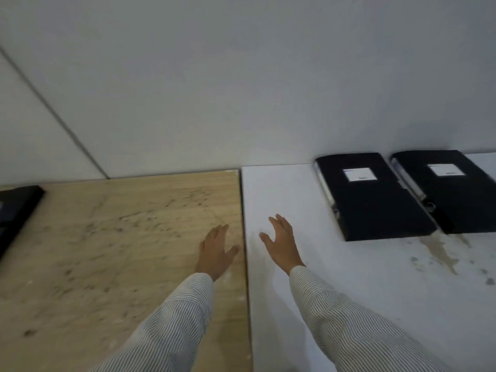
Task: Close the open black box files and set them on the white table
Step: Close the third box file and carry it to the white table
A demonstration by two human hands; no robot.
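Note:
Two closed black box files lie flat on the white table (281, 189) at the back right, side by side: one (375, 205) nearer the middle, another (453, 200) beside it at the right edge of view. Each carries a white label. A third black file (16, 208) lies partly out of view at the far left on the wooden table (120, 237); I cannot tell whether it is open or closed. My left hand (216, 251) hovers over the wooden table with spread fingers, holding nothing. Over the white table, my right hand (281, 244) is likewise spread and empty.
The wooden and white tables meet along a seam between my hands. A plain white wall stands directly behind both tables. Brownish stains mark the white table (442, 251) in front of the two files. The picture is slightly blurred.

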